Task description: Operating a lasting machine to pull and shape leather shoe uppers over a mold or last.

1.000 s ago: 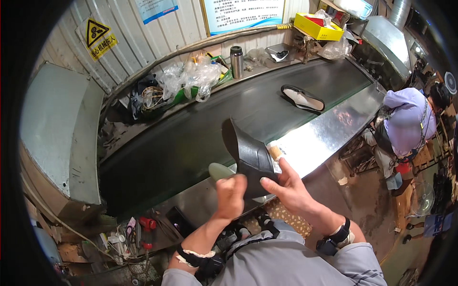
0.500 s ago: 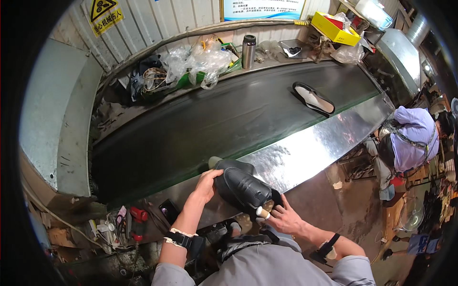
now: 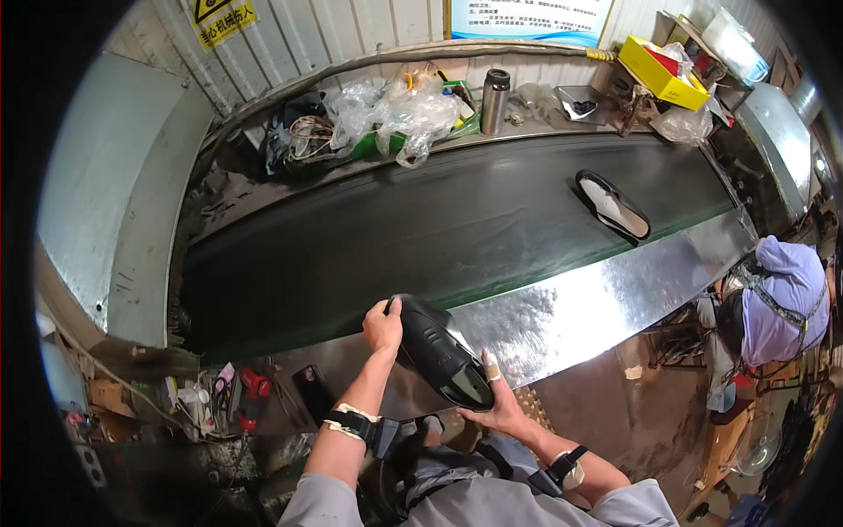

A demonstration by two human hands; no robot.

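A black slip-on shoe [image 3: 430, 338] is held over the near edge of the metal ledge, its toe pointing away and its opening toward me. Something greenish shows inside the opening. My left hand [image 3: 384, 329] grips the toe end from the left. At the heel end, my right hand [image 3: 499, 402] holds the shoe with thumb up on its right side; a pale wrap covers the thumb. A white strip beside the shoe is partly hidden, and I cannot tell what it is. Another black shoe [image 3: 612, 208], pale inside, lies on the dark conveyor belt [image 3: 351, 237].
A shiny metal ledge [image 3: 562, 307] runs along the belt. Behind it stand plastic bags [image 3: 408, 110], a steel thermos [image 3: 495, 101] and a yellow box [image 3: 663, 75]. Left lie a phone [image 3: 311, 393] and a red tool [image 3: 255, 384]. A person in lavender [image 3: 781, 303] sits at right.
The shoe has turned so its opening faces me more squarely. My right hand has shifted its hold on the heel end, thumb now upright. The whole view has swung slightly.
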